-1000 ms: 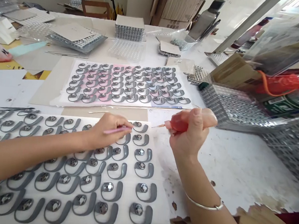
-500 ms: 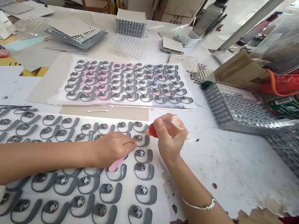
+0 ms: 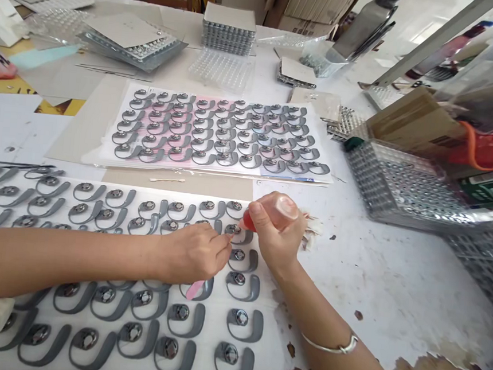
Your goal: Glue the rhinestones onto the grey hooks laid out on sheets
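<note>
My left hand (image 3: 195,253) rests on a white sheet (image 3: 265,336) covered with rows of several grey hook-shaped pieces, each with a metal stud. Its fingers are closed around a thin pink stick (image 3: 196,289), and the fingertips touch a grey piece (image 3: 237,232) in the right column. My right hand (image 3: 278,228) grips a small red squeeze bottle (image 3: 250,220), whose thin nozzle points at that same piece. A silver bangle (image 3: 331,346) circles my right wrist.
A second sheet of grey pieces (image 3: 220,132) lies farther back. A cotton swab (image 3: 167,180) lies between the sheets. Stacked clear blister trays (image 3: 229,29), a perforated metal basket (image 3: 397,184) at right, cardboard boxes (image 3: 314,4) behind. The table's front edge (image 3: 429,368) is chipped.
Both hands came together over the right column of the near sheet. The red bottle dropped from mid-air to a grey piece, and the pink stick swung to point downward.
</note>
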A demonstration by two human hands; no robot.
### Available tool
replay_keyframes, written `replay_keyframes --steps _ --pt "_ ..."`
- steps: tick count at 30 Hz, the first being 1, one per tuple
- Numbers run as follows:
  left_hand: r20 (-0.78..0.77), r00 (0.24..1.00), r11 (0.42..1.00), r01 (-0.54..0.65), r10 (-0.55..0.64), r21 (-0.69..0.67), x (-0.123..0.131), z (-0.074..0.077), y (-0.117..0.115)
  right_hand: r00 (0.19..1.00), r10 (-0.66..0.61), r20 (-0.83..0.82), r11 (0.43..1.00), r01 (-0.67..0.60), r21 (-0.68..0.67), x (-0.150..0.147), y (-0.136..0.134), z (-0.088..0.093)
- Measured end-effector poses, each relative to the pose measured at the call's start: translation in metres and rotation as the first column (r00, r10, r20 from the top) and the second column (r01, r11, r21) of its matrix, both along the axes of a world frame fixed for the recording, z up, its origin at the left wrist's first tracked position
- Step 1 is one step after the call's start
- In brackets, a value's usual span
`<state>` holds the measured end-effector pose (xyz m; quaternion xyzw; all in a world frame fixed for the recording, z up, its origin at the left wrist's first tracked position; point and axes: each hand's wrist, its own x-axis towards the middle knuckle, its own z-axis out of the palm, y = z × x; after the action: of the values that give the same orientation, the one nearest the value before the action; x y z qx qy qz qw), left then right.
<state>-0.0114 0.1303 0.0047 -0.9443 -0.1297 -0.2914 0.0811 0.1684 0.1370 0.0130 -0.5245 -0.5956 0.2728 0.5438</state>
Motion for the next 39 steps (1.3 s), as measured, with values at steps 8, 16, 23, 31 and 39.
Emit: replay_keyframes --steps 8,16,23,31,39 --pt "-0.023 1.000 1.000 -0.008 0.008 0.003 0.0007 -0.0032 -0.0008 1.000 0.010 -0.015 1.000 -0.009 0.017 -0.0016 0.0000 0.0010" --pt "0.017 1.000 1.000 -0.010 0.010 -0.008 0.0003 -0.0032 -0.0001 0.998 0.013 -0.061 0.999 -0.010 0.041 -0.0006 -0.0008 0.0019" --pt "-0.027 1.000 1.000 -0.010 0.010 -0.005 -0.0002 -0.0058 -0.0006 0.998 -0.017 -0.053 0.999 0.020 0.049 0.0035 0.0011 -0.0027" --pt "-0.003 1.000 1.000 -0.001 0.001 0.001 0.0003 -0.0041 0.0000 0.999 0.004 -0.049 1.000 -0.002 0.027 0.0010 0.0018 -0.0056" --pt "0.010 1.000 1.000 0.012 -0.012 -0.028 0.0001 -0.0024 0.0003 0.999 -0.004 -0.047 0.999 0.005 0.035 0.0012 0.0013 -0.0061"
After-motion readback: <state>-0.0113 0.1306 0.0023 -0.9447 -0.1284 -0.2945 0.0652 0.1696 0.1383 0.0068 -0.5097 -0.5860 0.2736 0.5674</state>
